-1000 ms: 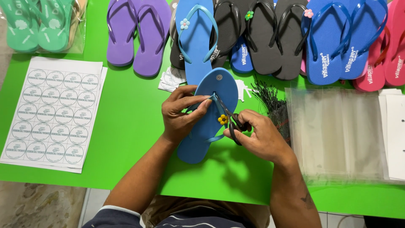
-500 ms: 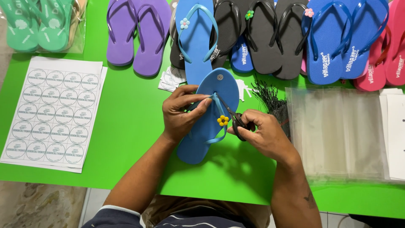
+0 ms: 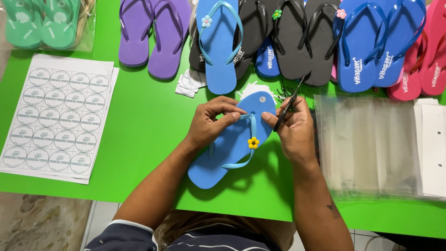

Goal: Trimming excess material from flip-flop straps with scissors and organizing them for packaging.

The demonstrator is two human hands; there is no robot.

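Green covers the whole tabletop (image 3: pixel 139 116), and at its far left corner a clear plastic bag (image 3: pixel 86 28) holds a pair of mint-green foam flip-flops (image 3: pixel 39 21), toes pointing away. Below the bag lies a white sheet of round printed stickers (image 3: pixel 55 116), stacked on others like it. Next along the back edge come two purple foam flip-flops (image 3: pixel 151 32), lying loose, then a light blue flip-flop with a pale flower charm on its strap (image 3: pixel 218 51), resting partly over black ones (image 3: pixel 278 42).

In the middle, the left hand (image 3: pixel 211 125) grips the toe end of a blue foam flip-flop with a yellow flower charm on its strap (image 3: pixel 232 144); thumb and fingers are curled closed around the strap where it meets the sole. The sandal lies sole-up-side showing, heel toward the person, flat on the table between both forearms. The right hand (image 3: pixel 292 130) is closed around small dark scissors (image 3: pixel 288 104), blades pointing up and away (whether they are parted is too fine to tell), its fingertips just beside the sandal's toe.

Further right, royal blue flip-flops (image 3: pixel 371 46) and pink ones (image 3: pixel 427 56) line the back. In front of them lies a stack of empty clear plastic sleeves (image 3: pixel 371 144), with white card headers (image 3: pixel 432 144) at the far right.
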